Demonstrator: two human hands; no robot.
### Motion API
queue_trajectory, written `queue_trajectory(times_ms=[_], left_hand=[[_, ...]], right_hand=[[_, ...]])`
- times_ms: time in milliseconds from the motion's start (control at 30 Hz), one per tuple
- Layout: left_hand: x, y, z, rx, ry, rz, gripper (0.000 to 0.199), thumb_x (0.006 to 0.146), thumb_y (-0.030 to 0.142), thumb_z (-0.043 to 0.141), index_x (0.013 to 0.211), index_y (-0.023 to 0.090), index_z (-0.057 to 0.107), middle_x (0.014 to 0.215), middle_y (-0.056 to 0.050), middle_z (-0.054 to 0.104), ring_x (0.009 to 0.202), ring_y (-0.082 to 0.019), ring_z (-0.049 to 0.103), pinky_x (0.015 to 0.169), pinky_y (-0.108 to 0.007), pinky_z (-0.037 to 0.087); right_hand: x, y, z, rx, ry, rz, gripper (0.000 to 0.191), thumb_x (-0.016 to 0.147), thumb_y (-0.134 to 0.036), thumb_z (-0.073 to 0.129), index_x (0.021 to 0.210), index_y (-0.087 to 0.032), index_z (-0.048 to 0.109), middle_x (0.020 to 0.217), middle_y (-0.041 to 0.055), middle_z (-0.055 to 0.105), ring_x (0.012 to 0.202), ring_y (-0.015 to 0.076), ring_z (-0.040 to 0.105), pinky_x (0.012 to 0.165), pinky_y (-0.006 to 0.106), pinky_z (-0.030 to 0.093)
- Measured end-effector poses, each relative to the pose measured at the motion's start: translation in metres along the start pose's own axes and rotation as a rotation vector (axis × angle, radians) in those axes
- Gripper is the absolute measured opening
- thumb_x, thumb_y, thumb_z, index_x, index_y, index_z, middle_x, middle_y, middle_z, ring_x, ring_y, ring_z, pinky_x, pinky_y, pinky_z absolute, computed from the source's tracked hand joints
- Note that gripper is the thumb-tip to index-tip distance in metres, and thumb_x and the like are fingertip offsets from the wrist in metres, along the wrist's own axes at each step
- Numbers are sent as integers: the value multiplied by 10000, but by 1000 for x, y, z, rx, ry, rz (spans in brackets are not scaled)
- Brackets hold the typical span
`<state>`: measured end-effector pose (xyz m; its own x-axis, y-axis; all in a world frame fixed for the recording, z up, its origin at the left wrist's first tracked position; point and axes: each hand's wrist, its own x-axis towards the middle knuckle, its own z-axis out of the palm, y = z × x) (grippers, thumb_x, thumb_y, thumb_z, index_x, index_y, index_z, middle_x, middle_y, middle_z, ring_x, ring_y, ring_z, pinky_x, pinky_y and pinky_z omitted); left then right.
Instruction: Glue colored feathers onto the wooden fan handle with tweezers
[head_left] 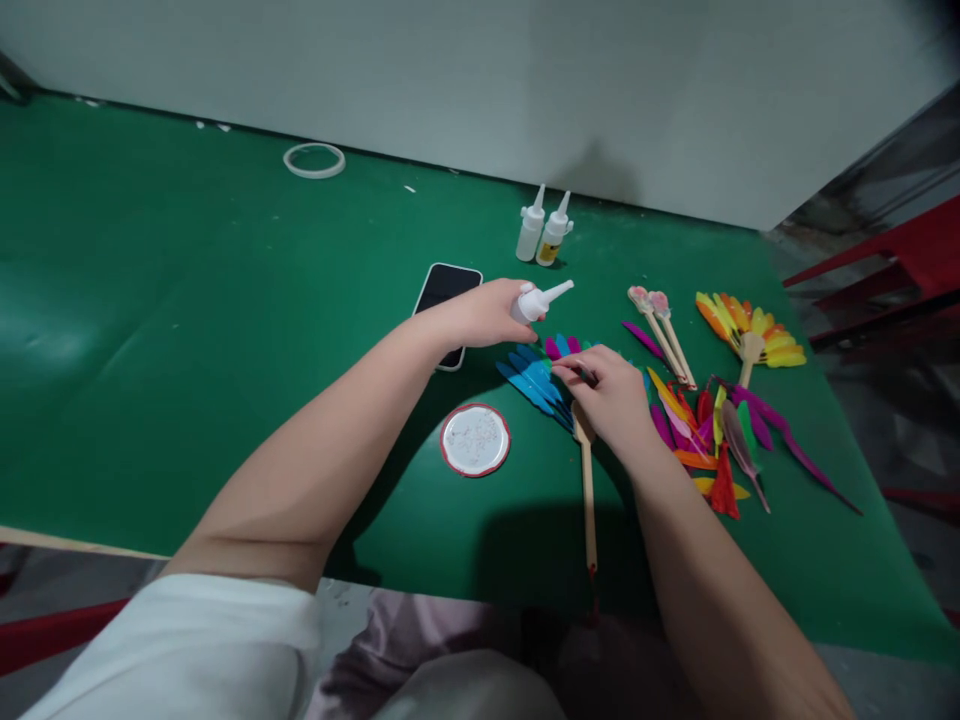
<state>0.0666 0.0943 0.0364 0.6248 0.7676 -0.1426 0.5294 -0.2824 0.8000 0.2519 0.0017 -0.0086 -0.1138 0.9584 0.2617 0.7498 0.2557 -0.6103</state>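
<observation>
My left hand [504, 315] is closed around a small white glue bottle [534, 303], its nozzle pointing up and to the right. Under my right hand [611, 390] lies a feather fan with blue feathers [536, 378] on its left side and purple and green ones at the top. The thumb and fingers of that hand are pinched on what looks like a feather among them, mostly hidden by the fingers. The fan's wooden handle [588, 500] points toward me. A round white lid with a red rim [475, 440] sits left of the handle.
Two more glue bottles [529, 232] stand near the wall. Loose coloured feathers [694, 435] and two wooden sticks [666, 335] lie to the right, below a yellow-orange feather fan [750, 345]. A phone [442, 285] is partly under my left arm. A clear tape ring [314, 175] lies farther back.
</observation>
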Motion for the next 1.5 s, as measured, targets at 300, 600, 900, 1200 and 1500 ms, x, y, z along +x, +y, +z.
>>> queue_trajectory(times_ms=[300,600,900,1200,1500], left_hand=[[2,-5,-3,19,4,58,340,644,274,691,944,140,608,896,-52,620,799,-172,562,682,-257,367],[0,1,-3,5,-12,42,322,648,243,682,942,134,610,860,-37,608,761,-154,551,689,-254,376],[2,-5,-2,-14,-11,51,337,643,264,678,950,138,617,855,-50,591,804,-186,557,711,-279,372],[2,-2,-3,23,-10,42,337,643,271,677,947,138,614,865,-43,607,785,-170,555,691,-261,379],[2,-4,-2,-26,-26,41,326,634,255,697,928,142,611,871,-39,607,765,-157,552,676,-265,384]], right_hand=[[6,-1,8,-242,-108,-30,157,837,-229,545,811,-199,697,827,55,637,725,180,568,651,284,405],[5,-1,9,-260,-108,-32,136,803,-169,543,837,-206,670,844,54,635,758,196,572,640,286,399],[-1,-3,6,-326,-144,-62,236,813,-176,496,934,-201,697,897,71,630,780,201,590,635,296,424],[-4,-16,-2,-607,-228,-106,267,837,-197,484,993,-204,701,910,95,603,696,194,563,512,295,321],[-8,-11,-4,-459,-102,-124,272,812,-171,493,991,-205,695,902,81,621,761,195,596,586,291,410]])
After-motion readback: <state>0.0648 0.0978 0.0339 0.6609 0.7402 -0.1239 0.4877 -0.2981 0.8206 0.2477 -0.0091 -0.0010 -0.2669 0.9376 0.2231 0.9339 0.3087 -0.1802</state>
